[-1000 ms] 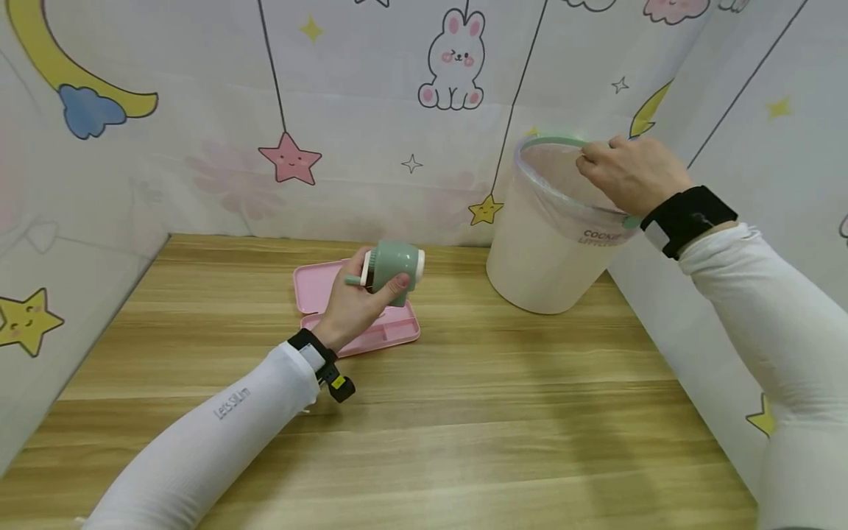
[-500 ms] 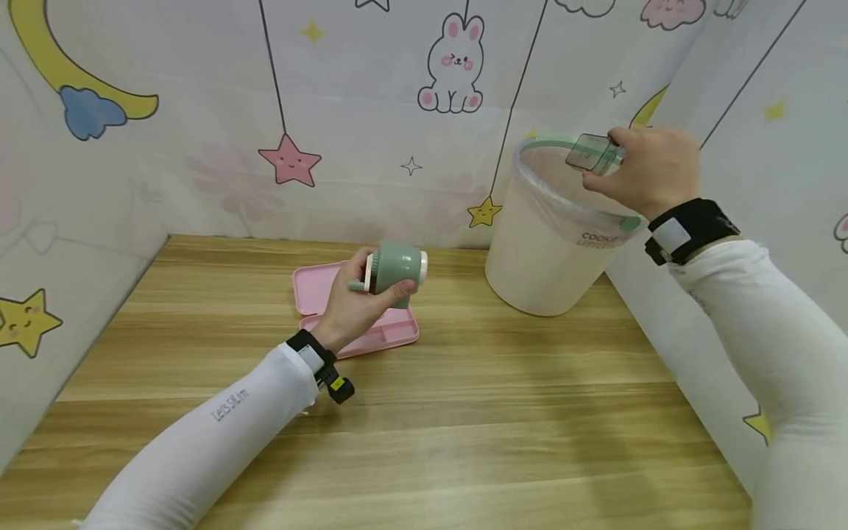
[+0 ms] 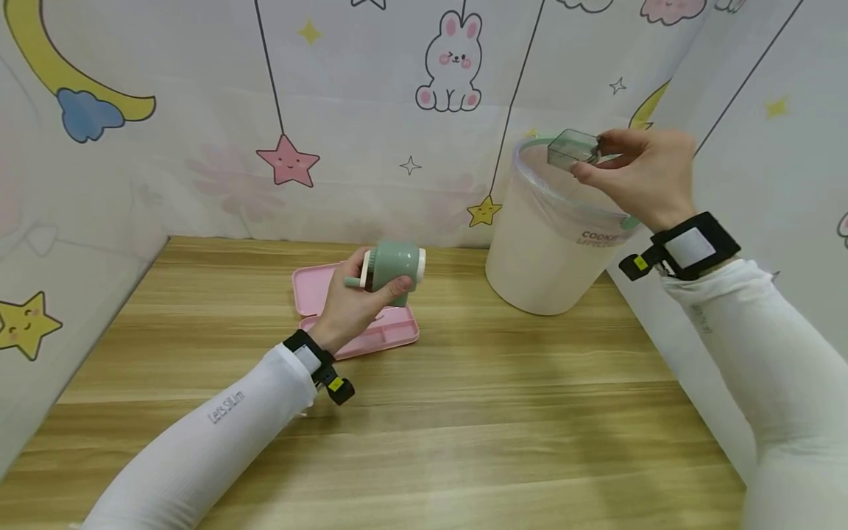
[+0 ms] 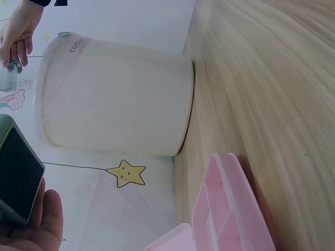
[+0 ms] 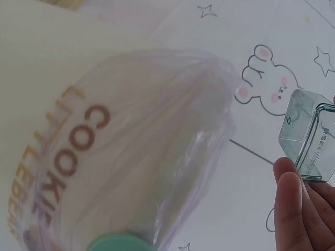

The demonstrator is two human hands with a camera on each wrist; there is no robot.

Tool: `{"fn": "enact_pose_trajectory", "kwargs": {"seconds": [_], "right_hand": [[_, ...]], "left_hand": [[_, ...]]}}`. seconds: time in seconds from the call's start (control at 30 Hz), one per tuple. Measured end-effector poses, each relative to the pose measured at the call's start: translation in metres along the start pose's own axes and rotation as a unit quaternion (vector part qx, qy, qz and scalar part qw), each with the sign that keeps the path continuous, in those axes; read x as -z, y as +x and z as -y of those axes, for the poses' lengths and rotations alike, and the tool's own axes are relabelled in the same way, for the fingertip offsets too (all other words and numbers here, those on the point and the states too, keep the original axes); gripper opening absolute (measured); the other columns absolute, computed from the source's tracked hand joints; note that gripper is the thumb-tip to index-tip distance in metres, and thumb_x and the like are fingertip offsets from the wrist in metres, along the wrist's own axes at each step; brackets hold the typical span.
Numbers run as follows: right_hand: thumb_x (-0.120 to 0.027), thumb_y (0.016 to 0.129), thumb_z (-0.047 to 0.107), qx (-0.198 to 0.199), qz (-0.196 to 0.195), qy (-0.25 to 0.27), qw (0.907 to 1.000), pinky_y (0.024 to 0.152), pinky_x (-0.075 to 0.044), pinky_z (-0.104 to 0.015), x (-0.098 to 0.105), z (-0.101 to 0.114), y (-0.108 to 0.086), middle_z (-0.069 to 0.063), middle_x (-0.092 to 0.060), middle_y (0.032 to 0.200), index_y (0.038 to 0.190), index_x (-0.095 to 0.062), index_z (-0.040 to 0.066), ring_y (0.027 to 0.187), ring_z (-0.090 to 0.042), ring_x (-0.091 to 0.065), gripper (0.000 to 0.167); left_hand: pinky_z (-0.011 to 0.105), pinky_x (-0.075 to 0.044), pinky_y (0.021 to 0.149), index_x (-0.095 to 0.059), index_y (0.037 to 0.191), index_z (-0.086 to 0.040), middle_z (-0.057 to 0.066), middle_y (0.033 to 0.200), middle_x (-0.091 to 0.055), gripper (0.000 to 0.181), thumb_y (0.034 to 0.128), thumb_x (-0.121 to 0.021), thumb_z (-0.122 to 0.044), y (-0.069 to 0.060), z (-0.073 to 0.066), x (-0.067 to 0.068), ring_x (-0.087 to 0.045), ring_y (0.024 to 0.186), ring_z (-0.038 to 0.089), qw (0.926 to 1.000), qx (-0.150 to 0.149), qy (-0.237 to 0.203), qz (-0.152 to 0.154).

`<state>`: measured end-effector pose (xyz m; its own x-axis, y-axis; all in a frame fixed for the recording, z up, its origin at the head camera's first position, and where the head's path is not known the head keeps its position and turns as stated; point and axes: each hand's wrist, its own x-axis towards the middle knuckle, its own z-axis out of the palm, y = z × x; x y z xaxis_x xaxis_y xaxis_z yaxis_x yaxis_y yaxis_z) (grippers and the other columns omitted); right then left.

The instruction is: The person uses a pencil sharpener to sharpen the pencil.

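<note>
My left hand (image 3: pixel 350 308) grips a green and white crank pencil sharpener (image 3: pixel 396 263) above the pink pencil case (image 3: pixel 397 331). A dark opening shows in the sharpener (image 4: pixel 21 175) in the left wrist view. Over the rim of the trash bin (image 3: pixel 533 258), my right hand (image 3: pixel 652 175) pinches a clear, smoky shavings drawer (image 3: pixel 571 149) between thumb and fingers. In the right wrist view, the transparent drawer (image 5: pixel 309 136) shows small printed lettering; no shavings can be made out inside it.
The cream bin stands at the back right of the wooden table (image 3: pixel 464 427), lined with a thin clear bag (image 5: pixel 188 104). Behind it rises a wall covering (image 3: pixel 371 110) with cartoon prints. The pencil case lies open, with its lid (image 3: pixel 311 287) toward the back.
My right hand has turned over, bringing the drawer out of hiding and up above the bin's rim, then a little leftward. My left hand with the sharpener stays nearly still.
</note>
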<state>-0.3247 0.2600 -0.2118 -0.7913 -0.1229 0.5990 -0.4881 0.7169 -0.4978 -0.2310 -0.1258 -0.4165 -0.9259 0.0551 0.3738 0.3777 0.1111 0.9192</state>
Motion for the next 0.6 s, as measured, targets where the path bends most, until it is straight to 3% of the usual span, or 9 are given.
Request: {"fn": "enact_pose_trajectory", "kwargs": {"seconds": [0.1, 0.13, 0.43, 0.5, 0.6], "right_hand": [[-0.098, 0.082, 0.014, 0.008, 0.008, 0.041, 0.9991, 0.070, -0.056, -0.006, -0.004, 0.007, -0.005, 0.013, -0.085, 0.104, 0.122, -0.086, 0.002, 0.073, 0.016, -0.074, 0.043], [-0.098, 0.081, 0.012, 0.016, 0.011, 0.047, 0.9987, 0.070, -0.056, -0.006, -0.006, 0.010, -0.007, 0.012, -0.085, 0.103, 0.121, -0.086, 0.002, 0.074, 0.015, -0.074, 0.043], [-0.095, 0.080, -0.001, 0.099, 0.039, 0.094, 0.9899, 0.075, -0.061, -0.010, -0.023, 0.025, -0.022, -0.009, -0.087, 0.110, 0.124, -0.085, 0.002, 0.078, 0.009, -0.078, 0.045], [-0.094, 0.081, -0.003, 0.117, 0.050, 0.103, 0.9866, 0.076, -0.062, -0.011, -0.028, 0.027, -0.026, -0.023, -0.085, 0.114, 0.125, -0.084, 0.001, 0.079, 0.009, -0.078, 0.046], [-0.094, 0.081, -0.004, 0.125, 0.072, 0.111, 0.9833, 0.076, -0.062, -0.012, -0.036, 0.028, -0.034, -0.028, -0.083, 0.116, 0.125, -0.083, 0.000, 0.082, 0.009, -0.078, 0.045]], "left_hand": [[0.032, -0.066, 0.085, -0.064, 0.147, -0.007, 0.019, 0.137, -0.070, 0.054, 0.0985, -0.088, -0.012, 0.000, -0.002, -0.001, -0.068, 0.115, 0.023, 1.0000, 0.000, -0.005, -0.001], [0.032, -0.066, 0.086, -0.064, 0.146, -0.006, 0.019, 0.137, -0.071, 0.054, 0.0984, -0.088, -0.012, 0.000, -0.002, -0.001, -0.068, 0.115, 0.023, 1.0000, -0.001, -0.007, -0.001], [0.036, -0.066, 0.093, -0.061, 0.152, -0.007, 0.018, 0.141, -0.068, 0.059, 0.0981, -0.087, -0.008, -0.001, -0.006, -0.002, -0.066, 0.120, 0.024, 0.9998, -0.007, -0.017, -0.006], [0.035, -0.066, 0.093, -0.061, 0.152, -0.008, 0.018, 0.141, -0.068, 0.060, 0.0977, -0.087, -0.007, -0.001, -0.006, -0.001, -0.066, 0.121, 0.024, 0.9997, -0.006, -0.022, -0.008], [0.033, -0.066, 0.090, -0.061, 0.150, -0.007, 0.018, 0.140, -0.067, 0.059, 0.0972, -0.086, -0.006, -0.001, -0.005, -0.001, -0.065, 0.120, 0.025, 0.9995, -0.004, -0.029, -0.012]]}}
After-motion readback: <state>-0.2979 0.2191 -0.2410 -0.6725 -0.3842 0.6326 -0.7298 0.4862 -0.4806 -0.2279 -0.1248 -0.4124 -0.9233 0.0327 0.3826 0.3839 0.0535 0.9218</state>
